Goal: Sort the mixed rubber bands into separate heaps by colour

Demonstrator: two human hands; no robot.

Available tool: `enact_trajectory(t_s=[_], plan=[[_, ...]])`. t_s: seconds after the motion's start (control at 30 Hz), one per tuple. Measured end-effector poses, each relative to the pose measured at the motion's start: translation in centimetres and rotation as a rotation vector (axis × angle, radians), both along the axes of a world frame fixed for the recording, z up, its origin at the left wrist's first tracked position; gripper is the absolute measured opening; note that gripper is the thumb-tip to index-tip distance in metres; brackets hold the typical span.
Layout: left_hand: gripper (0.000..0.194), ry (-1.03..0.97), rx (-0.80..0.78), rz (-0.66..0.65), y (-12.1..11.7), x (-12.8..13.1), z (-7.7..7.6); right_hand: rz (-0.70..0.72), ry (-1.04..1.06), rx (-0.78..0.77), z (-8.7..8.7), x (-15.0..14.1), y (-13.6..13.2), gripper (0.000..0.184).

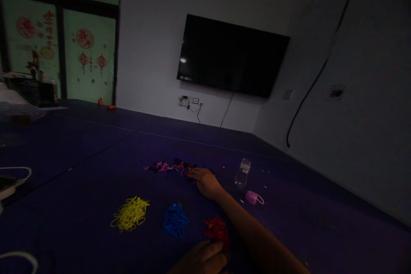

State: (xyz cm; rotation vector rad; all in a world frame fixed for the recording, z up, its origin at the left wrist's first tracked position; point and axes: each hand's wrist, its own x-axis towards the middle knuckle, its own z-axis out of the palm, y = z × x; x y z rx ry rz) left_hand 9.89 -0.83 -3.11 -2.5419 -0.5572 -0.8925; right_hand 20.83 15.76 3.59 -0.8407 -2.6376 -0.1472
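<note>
- Our two hands are well apart from each other: the right hand [205,180] reaches out, and the left hand [205,260] is low at the frame's bottom edge.
- The right fingertips touch the near right end of the mixed pile of pink and dark rubber bands [162,166]; we cannot tell whether they pinch one.
- Our left fingers curl at the near edge of the red rubber bands [217,227]; in this dim light we cannot tell if they grip any.
- To handle the mixed bands well, we should pinch a loose loop at the edge and draw it out slowly, since tangled neighbours could drag along.
- The blue rubber bands [175,220] and yellow rubber bands [131,214] lie left of the red; our sleeveless forearm should clear them all.
- The clear bottle [242,173] and pink cap [252,197] stand right of our arm, so sideways sweeps risk a knock.
</note>
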Motion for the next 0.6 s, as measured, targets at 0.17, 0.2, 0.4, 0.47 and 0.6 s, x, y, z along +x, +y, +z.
enact_trajectory(t_s=[0.17,0.2,0.4,0.47,0.6], plan=[[0.025,0.01,-0.064,0.019,-0.14,-0.22,0.33,-0.023,-0.039,-0.014,0.25,-0.08,-0.32,0.046],[0.025,0.009,-0.066,0.022,-0.14,-0.23,0.34,-0.028,-0.049,-0.012,0.28,-0.09,-0.33,0.046],[0.017,-0.083,0.044,-0.028,0.06,0.08,-0.12,-0.053,-0.081,-0.002,0.35,-0.22,-0.21,0.043],[0.017,-0.106,0.063,-0.027,-0.02,0.12,-0.14,-0.054,-0.076,-0.01,0.31,-0.32,-0.17,0.043],[0.018,-0.038,0.047,-0.015,-0.17,-0.07,0.16,-0.08,-0.047,-0.043,0.12,-0.52,-0.08,0.044]])
